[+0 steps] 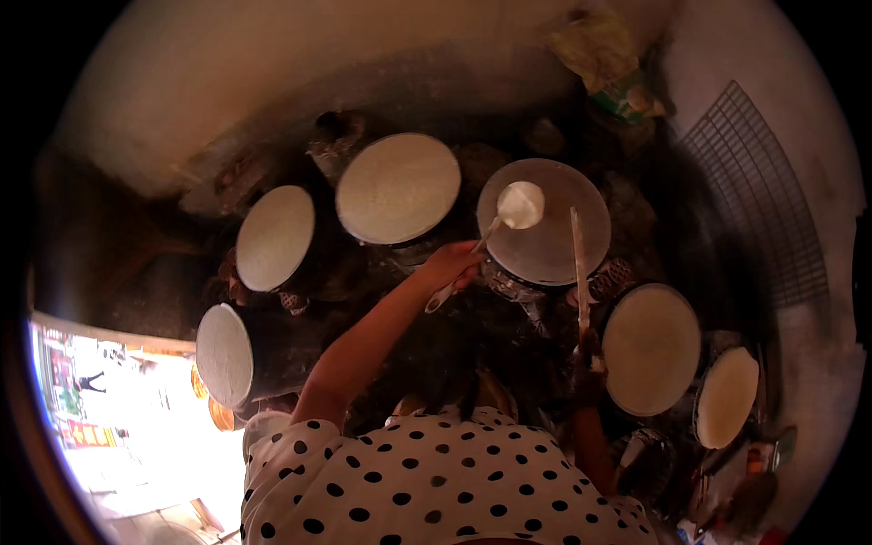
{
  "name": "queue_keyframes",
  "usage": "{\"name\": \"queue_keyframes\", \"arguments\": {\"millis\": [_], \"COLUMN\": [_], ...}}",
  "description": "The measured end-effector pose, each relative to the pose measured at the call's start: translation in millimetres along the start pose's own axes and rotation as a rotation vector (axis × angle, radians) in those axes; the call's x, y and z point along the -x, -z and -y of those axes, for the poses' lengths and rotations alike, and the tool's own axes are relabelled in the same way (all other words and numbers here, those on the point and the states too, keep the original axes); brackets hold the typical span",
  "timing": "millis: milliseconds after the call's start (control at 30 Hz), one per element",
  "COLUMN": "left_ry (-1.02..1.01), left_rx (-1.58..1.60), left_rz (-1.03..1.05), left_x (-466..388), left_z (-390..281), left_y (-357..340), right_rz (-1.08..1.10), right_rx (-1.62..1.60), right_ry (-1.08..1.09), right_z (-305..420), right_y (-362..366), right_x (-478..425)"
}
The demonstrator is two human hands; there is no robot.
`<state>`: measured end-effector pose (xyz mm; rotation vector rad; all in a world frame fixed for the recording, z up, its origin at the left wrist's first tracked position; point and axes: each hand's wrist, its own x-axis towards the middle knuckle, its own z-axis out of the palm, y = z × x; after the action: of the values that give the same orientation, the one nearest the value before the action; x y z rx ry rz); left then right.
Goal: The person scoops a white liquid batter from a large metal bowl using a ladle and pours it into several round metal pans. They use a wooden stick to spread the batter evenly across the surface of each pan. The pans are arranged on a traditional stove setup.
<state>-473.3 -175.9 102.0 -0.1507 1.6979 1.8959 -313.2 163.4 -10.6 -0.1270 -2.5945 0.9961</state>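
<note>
My left hand [449, 264] grips the handle of a ladle [485, 236], whose round bowl is full of pale batter [521, 204]. The bowl hangs over a bare round griddle [545, 255]; a gap between them cannot be judged. My right hand [588, 371], dark and partly lost in shadow, is closed around a long, flat wooden stick [579, 266]. The stick's far end reaches over the right part of the same griddle. Just right of that hand, another griddle bears a thin pale flatbread or pancake [652, 351].
Thin pale rounds cover other griddles in the arc, at far left [225, 355], left [276, 238], back [399, 189] and far right [727, 398]. A wire rack [763, 204] leans on the right wall. A yellowish bag [596, 48] sits at the back. Bright street shows lower left.
</note>
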Motion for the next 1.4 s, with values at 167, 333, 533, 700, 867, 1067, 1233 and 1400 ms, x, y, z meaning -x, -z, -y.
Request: {"name": "queue_keyframes", "arguments": {"millis": [167,333,533,700,867,1067,1233,1400], "left_ry": [0.087,0.075,-0.062,-0.213,-0.568,-0.310,-0.373,-0.366], "left_rx": [-0.023,-0.222,-0.533,-0.890,-1.242,-1.478,-1.487,-1.468], "left_rz": [0.089,0.142,0.086,0.032,-0.062,-0.067,-0.053,-0.127], "left_x": [-118.1,-204.7,-229.5,-232.6,-238.9,-219.6,-221.6,-214.3], "left_z": [-27.1,-0.4,1.5,-4.1,2.9,-30.1,-19.3,-23.5], "left_y": [-58.4,-91.5,-86.6,-73.0,-60.1,-34.1,-39.2,0.1], "right_rz": [-0.054,0.067,0.057,-0.246,-0.109,-0.342,-0.296,-0.344], "right_rx": [0.326,0.585,0.426,-0.020,-0.030,-0.207,-0.516,-0.330], "right_ry": [0.090,-0.287,-0.468,-0.342,-0.696,-0.643,-0.687,-0.582], "right_z": [-13.7,-49.7,-30.9,-3.4,16.3,35.3,-12.5,-2.4], "right_y": [18.9,-22.3,-75.0,-106.1,-173.0,-182.9,-225.1,-189.5], "right_x": [-61.1,-72.9,-77.2,-42.8,-109.1,-92.5,-102.6,-87.5]}}
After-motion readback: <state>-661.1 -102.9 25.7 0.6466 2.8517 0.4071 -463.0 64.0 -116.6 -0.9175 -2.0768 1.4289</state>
